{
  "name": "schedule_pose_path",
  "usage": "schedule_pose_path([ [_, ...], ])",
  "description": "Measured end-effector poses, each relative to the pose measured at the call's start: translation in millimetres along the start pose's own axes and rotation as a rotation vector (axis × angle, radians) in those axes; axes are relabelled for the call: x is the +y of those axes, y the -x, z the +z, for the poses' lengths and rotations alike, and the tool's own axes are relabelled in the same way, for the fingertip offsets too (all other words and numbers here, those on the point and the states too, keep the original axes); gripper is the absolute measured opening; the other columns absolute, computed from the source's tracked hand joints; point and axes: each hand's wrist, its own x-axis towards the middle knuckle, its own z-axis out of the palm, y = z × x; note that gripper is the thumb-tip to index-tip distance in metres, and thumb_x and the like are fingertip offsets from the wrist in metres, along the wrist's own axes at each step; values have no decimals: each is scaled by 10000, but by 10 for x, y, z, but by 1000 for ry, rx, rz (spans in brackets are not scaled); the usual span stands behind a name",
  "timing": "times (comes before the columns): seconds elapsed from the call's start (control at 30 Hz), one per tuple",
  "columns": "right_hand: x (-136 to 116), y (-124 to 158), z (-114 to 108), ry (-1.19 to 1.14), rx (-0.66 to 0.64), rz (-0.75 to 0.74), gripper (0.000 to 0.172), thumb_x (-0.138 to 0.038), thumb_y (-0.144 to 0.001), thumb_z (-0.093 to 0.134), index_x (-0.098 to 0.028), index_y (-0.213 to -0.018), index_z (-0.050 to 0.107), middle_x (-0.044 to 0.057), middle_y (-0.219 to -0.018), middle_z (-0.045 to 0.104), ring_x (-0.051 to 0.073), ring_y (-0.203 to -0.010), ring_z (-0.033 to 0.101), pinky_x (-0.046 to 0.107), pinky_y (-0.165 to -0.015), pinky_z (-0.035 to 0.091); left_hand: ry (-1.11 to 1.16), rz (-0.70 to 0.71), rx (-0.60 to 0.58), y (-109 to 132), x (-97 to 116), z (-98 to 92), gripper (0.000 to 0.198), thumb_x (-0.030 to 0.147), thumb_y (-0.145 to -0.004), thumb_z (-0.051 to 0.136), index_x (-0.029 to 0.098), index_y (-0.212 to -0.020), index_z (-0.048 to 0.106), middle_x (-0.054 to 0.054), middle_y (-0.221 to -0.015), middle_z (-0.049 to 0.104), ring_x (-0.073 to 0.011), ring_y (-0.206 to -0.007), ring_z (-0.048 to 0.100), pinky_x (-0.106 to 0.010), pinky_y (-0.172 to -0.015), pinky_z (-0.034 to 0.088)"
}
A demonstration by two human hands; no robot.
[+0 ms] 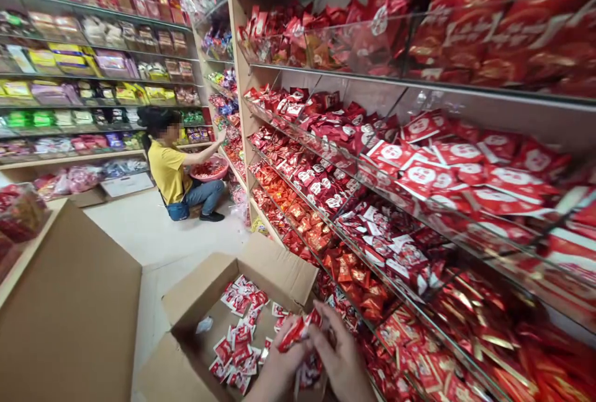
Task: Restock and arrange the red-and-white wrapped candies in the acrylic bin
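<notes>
Both my hands are together at the bottom of the head view, over the right side of an open cardboard box (186, 361). A small red-and-white wrapped packet (292, 335) is between them. My left hand (285, 368) is closed round it from below. My right hand (339, 352) has its fingers bent onto the same packet from the right. Another partly hidden packet (310, 370) shows just beneath the fingers. On the floor of the box lie several loose red-and-white packets (241, 340) and a white scrap (204, 325).
To the right, glass-fronted shelves (326, 219) hold heaps of red, orange and maroon packets. A person in a yellow top (168, 169) squats further off with a pink basket (209, 169), reaching to the shelf. A brown panel (69, 302) stands at left; stocked shelves (93, 104) line the back wall.
</notes>
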Motion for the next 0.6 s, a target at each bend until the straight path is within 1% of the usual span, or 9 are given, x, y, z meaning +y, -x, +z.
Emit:
schedule_pose_path([
  [0.07, -203, -66, -171, -173, 23, 37, 458, -474, -763, 589, -182, -1113, 551, 99, -1151, 586, 231, -1069, 542, 325, -926, 436, 6, -7, -67, 52, 166, 369, 362, 376, -586, 755, 197, -834, 560, 25, -619, 561, -124, -499, 521, -230, -431, 399],
  [0.13, -444, -77, -350, -310, 55, 63, 478, -489, -747, 611, -170, -1094, 528, 91, -1035, 626, 226, -963, 587, 326, -840, 474, 22, -10, -115, 75, 286, 660, 405, 361, -560, 778, 196, -857, 557, 20, -639, 569, -120, -517, 526, -221, -439, 408],
  [0.2, -674, -59, -510, -439, 99, 86, 484, -485, -733, 635, -165, -1075, 514, 72, -938, 641, 218, -890, 602, 307, -755, 492, 37, -2, -147, 74, 361, 890, 403, 336, -558, 784, 180, -862, 570, 9, -657, 582, -112, -532, 525, -218, -462, 422],
  [0.27, -860, -37, -653, -573, 158, 98, 489, -458, -717, 667, -179, -1085, 503, 53, -916, 640, 198, -857, 603, 268, -681, 492, 42, 15, -175, 56, 399, 1077, 383, 312, -580, 773, 164, -880, 588, -11, -696, 613, -113, -560, 538, -219, -493, 440],
  [0.37, -1035, -9, -865, -742, 241, 83, 471, -425, -678, 712, -190, -1044, 530, 43, -920, 640, 174, -788, 605, 230, -584, 474, 13, -7, -231, 21, 414, 1295, 426, 317, -614, 749, 177, -981, 582, -32, -759, 661, -129, -580, 571, -214, -484, 443],
  [0.43, -1089, 17, -997, -774, 271, 46, 440, -417, -665, 724, -181, -997, 558, 50, -926, 643, 166, -752, 604, 229, -564, 473, -28, -42, -248, 2, 412, 1403, 426, 348, -628, 735, 178, -987, 581, -25, -705, 667, -136, -538, 572, -205, -430, 417],
  [0.53, -1103, 69, -1117, -670, 283, 1, 486, -423, -644, 737, -173, -1026, 569, 65, -907, 657, 160, -651, 605, 228, -487, 462, -71, -93, -259, -21, 416, 1527, 388, 381, -584, 764, 156, -861, 614, -6, -565, 643, -150, -498, 579, -224, -428, 432],
  [0.57, -1098, 81, -1129, -627, 312, -28, 505, -428, -628, 745, -170, -1029, 578, 69, -897, 663, 166, -655, 611, 233, -500, 473, -59, -104, -280, -28, 423, 1562, 390, 378, -555, 783, 149, -827, 623, -11, -549, 642, -168, -525, 600, -246, -463, 459],
  [0.6, -1093, 89, -1128, -588, 368, -82, 500, -435, -605, 757, -164, -996, 602, 77, -902, 666, 178, -697, 622, 241, -547, 492, -29, -120, -314, -35, 433, 1597, 400, 364, -522, 803, 143, -808, 632, -23, -558, 652, -194, -581, 626, -273, -517, 488],
])
